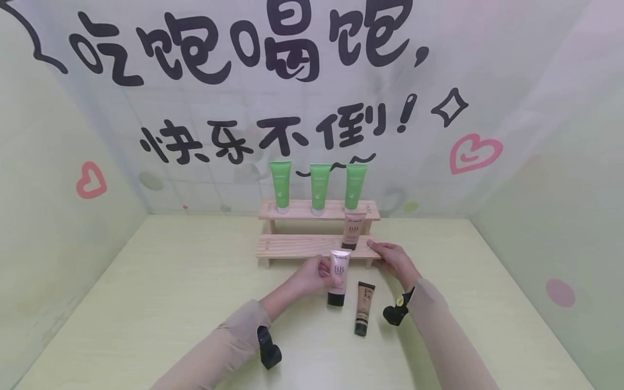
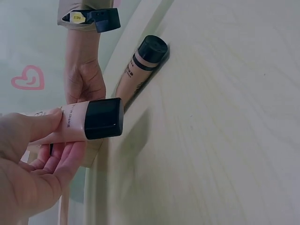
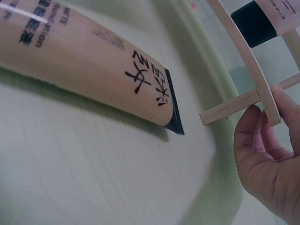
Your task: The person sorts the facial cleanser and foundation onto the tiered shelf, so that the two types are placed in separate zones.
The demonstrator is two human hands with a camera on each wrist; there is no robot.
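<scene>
My left hand (image 1: 312, 275) holds a pink BB cream tube (image 1: 339, 273), black cap down, in front of the wooden two-step rack (image 1: 302, 246). In the left wrist view the thumb and fingers pinch the tube's body near its black cap (image 2: 104, 118). At the rack's right end my right hand (image 1: 397, 261) grips the lower shelf's edge, thumb on top and fingers beneath. A second pink BB cream tube (image 1: 353, 232) stands on that lower shelf, close to the right hand. Below, a tan foundation tube (image 1: 364, 309) with a black cap lies flat on the table.
Three green tubes, left (image 1: 280, 187), middle (image 1: 319, 188) and right (image 1: 355, 187), stand in a row on the rack's upper shelf (image 1: 299, 209). Behind the table (image 1: 185, 281) rises a printed backdrop (image 1: 234, 103), with side walls left and right.
</scene>
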